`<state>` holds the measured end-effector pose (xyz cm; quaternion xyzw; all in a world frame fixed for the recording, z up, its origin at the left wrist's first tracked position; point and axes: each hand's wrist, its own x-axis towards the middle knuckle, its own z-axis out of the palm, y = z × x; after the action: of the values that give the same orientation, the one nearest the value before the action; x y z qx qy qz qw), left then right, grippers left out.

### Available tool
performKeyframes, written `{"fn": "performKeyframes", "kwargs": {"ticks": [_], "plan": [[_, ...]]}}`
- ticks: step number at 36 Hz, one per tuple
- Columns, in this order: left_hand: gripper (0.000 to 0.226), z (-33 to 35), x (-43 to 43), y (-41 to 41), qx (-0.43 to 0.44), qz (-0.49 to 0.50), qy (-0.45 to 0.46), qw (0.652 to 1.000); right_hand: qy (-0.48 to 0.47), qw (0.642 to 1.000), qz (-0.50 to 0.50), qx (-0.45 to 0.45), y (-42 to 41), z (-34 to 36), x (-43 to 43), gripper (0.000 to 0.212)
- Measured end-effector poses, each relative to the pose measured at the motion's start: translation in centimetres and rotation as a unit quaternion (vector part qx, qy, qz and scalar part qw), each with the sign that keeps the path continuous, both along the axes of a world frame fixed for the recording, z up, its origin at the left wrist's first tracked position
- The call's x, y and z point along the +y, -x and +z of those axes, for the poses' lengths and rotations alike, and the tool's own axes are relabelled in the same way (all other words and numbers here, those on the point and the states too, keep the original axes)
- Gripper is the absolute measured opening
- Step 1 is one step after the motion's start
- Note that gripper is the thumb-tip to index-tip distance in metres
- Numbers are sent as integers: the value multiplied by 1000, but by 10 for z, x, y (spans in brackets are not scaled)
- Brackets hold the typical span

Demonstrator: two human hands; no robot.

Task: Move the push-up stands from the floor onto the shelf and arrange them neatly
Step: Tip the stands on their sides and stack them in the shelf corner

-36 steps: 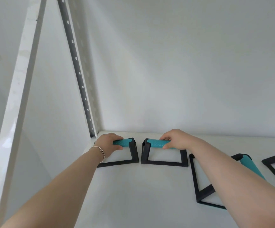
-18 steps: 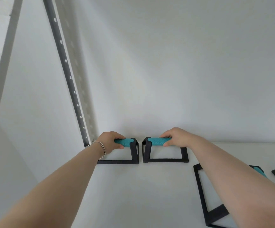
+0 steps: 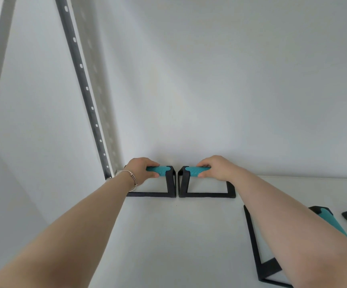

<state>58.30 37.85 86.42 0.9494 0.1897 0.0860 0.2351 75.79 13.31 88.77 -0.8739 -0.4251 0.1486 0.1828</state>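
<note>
On a white shelf (image 3: 168, 235) beside a perforated grey metal upright (image 3: 81, 80), the left hand (image 3: 141, 171) is wrapped around the teal grip of a black-framed push-up stand (image 3: 168, 181) at the back corner. Just beside it, frames almost touching, the right hand (image 3: 216, 168) clasps the teal grip of a second black-framed stand (image 3: 205, 194). Both grips run left to right along the wall. Farther right, nearer the right arm, a third black stand (image 3: 253, 246) lies skewed, likely next to be straightened.
</note>
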Motion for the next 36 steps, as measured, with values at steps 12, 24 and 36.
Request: {"fn": "performKeyframes", "kwargs": {"ticks": [12,24,36], "plan": [[38,-3,-6,0,-10,-8,-16,1000,-3,1000,-4,10,-2,1,-6,41],[39,-7,-5,-4,-7,2,-22,1000,-6,1000,-20,2,5,0,-7,45],[36,-6,-3,-1,-2,-16,-31,999,-11,1000,-21,4,4,0,-7,38]]}}
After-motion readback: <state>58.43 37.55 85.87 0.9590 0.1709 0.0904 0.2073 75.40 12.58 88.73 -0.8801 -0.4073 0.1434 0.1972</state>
